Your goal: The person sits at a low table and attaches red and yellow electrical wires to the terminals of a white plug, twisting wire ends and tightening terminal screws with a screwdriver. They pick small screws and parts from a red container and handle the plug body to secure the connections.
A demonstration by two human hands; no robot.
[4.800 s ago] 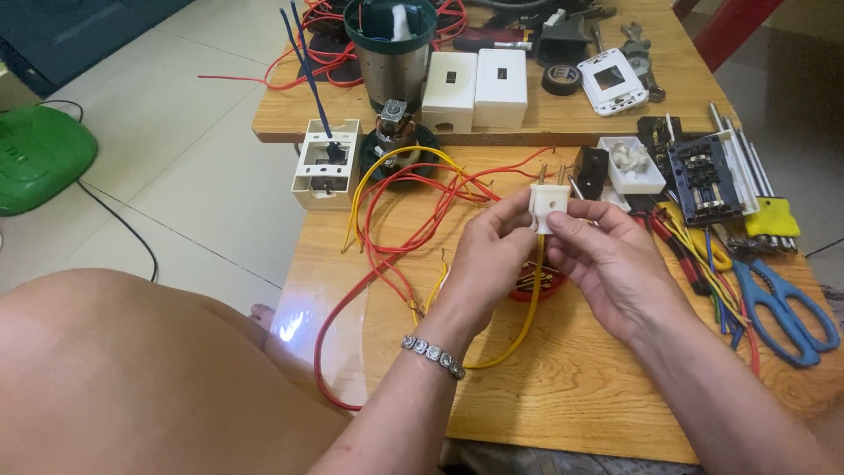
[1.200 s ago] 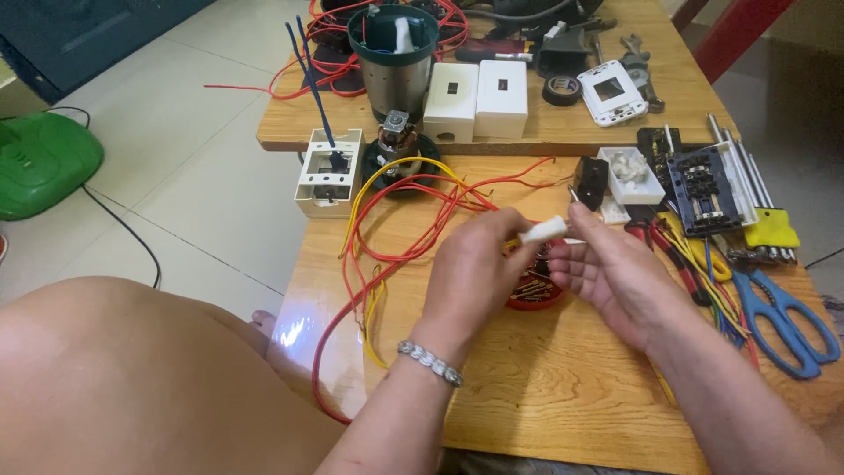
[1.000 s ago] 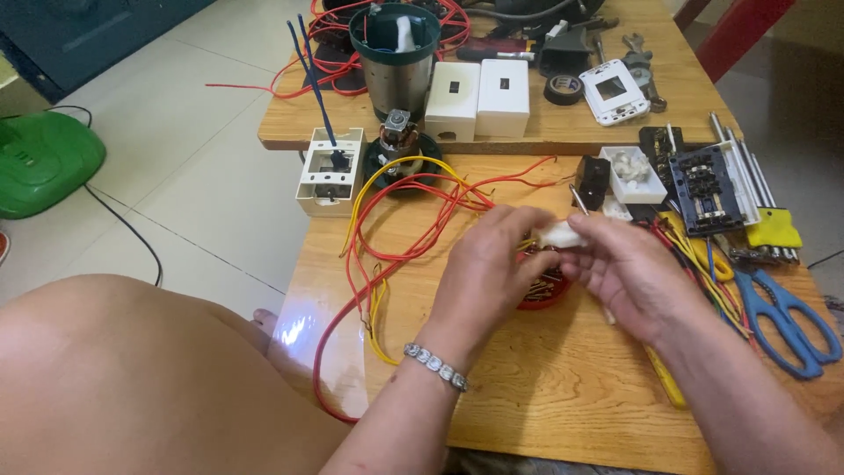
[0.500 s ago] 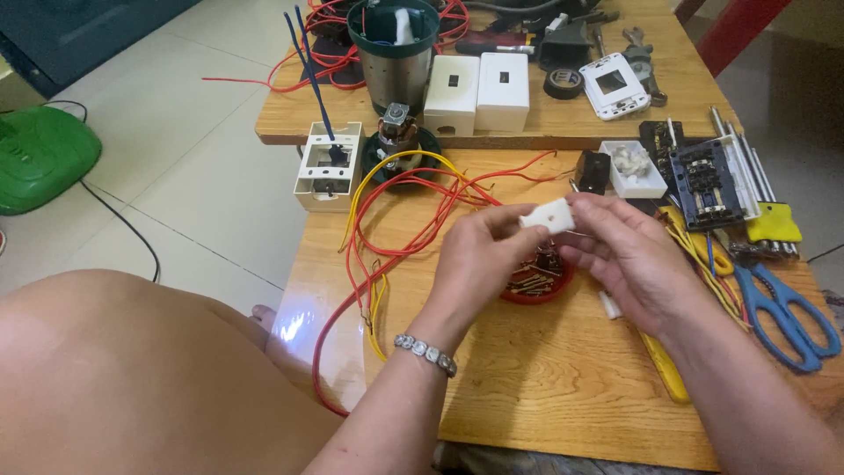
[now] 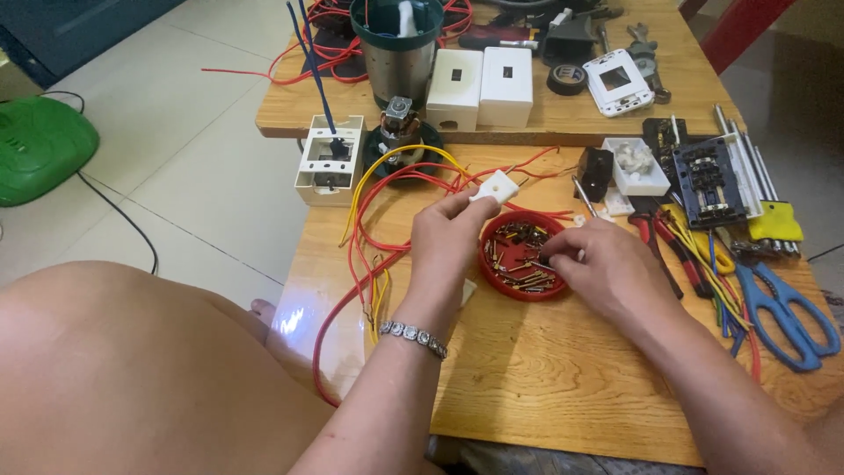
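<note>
Most open room is the bare wood at the near edge of the table [image 5: 563, 387], below the red dish of screws [image 5: 522, 255]; a hand could slide in there with nothing in the way. Left side is messy: loops of red and yellow wire [image 5: 374, 237] sprawl from the dish out to the table edge. Right side is packed with the blue scissors [image 5: 787, 308], pliers [image 5: 655, 237] and a row of hex keys [image 5: 756, 185], so no clean path there. Behind the dish, the small motor [image 5: 400, 132] and white switch boxes [image 5: 482, 86] block the far side. The left hand [image 5: 453, 242] and right hand [image 5: 602, 268] flank the dish, leaving only a narrow gap over it.
</note>
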